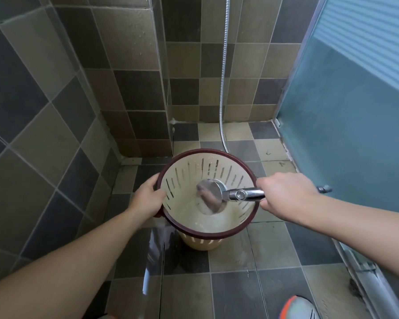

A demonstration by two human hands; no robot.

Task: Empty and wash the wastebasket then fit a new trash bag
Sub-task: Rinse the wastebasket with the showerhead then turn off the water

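A cream slotted wastebasket (189, 178) with a dark red rim stands on the wet tiled shower floor, its mouth tipped toward me. My left hand (146, 196) grips the rim on its left side, thumb inside. My right hand (283, 192) holds the chrome handle of a shower head (213, 195) that points down into the basket. Water sprays from it and pools foamy at the basket's bottom.
The metal shower hose (224, 88) hangs down the back wall to the floor behind the basket. A frosted glass door (355, 123) closes the right side, with its track (364, 279) along the floor. Tiled walls stand left and behind. My shoe (297, 307) shows at the bottom.
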